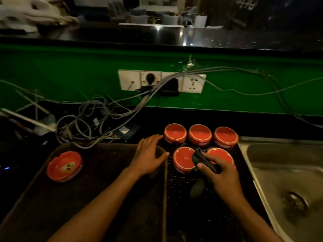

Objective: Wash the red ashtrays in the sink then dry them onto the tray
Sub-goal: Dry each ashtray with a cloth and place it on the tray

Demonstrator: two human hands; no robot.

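Note:
One red ashtray (pixel 64 166) lies face up at the far left of a dark tray (pixel 97 189). Several more red ashtrays stand upside down on a black mesh mat (pixel 185 203) between the tray and the steel sink (pixel 286 173); the front left one (pixel 183 159) is nearest my hands. My left hand (pixel 148 154) rests with straight fingers on the tray's far right corner. My right hand (pixel 218 173) grips a dark cloth (pixel 201 158) just above the front pair of ashtrays, partly hiding the front right ashtray (pixel 222 154).
A tangle of grey cables (pixel 90 123) and a small black box (pixel 127 131) lie behind the tray, fed from a white socket strip (pixel 160 81) on the green wall. The sink's drain (pixel 297 201) is at the right. A black counter ledge runs above.

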